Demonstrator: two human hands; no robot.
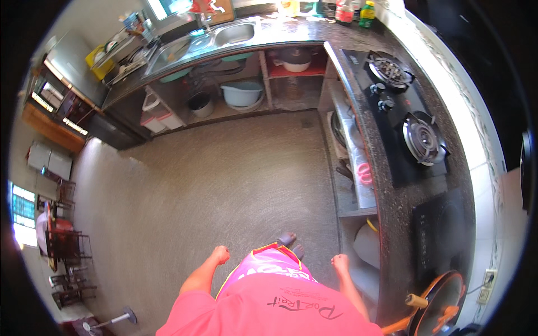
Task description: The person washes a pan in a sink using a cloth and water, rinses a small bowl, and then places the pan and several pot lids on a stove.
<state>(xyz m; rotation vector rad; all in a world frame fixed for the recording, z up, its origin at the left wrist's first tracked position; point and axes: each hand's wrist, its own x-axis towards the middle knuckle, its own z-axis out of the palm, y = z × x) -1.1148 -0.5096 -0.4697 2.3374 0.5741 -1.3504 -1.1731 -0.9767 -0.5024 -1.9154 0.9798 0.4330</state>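
Observation:
My left hand [220, 255] hangs over the bare floor [210, 180], left of the pink apron [273, 257] at my waist. Its fingers are curled in and nothing shows in it. On the other side, my right hand [340, 261] is also curled and appears to hold nothing. It is nearest the open shelves under the right counter [388, 235], and I cannot tell whether it touches them. My feet [288, 239] stand on the floor between the hands, in dark footwear.
A black gas hob [393, 122] and a flat induction cooker [439, 235] sit along the right counter, with an orange-rimmed pan [441, 302] near me. Pink-handled scissors [365, 173] lie on a shelf. Ahead is a double steel sink [235, 34]; a blue basin [241, 93] stands below it.

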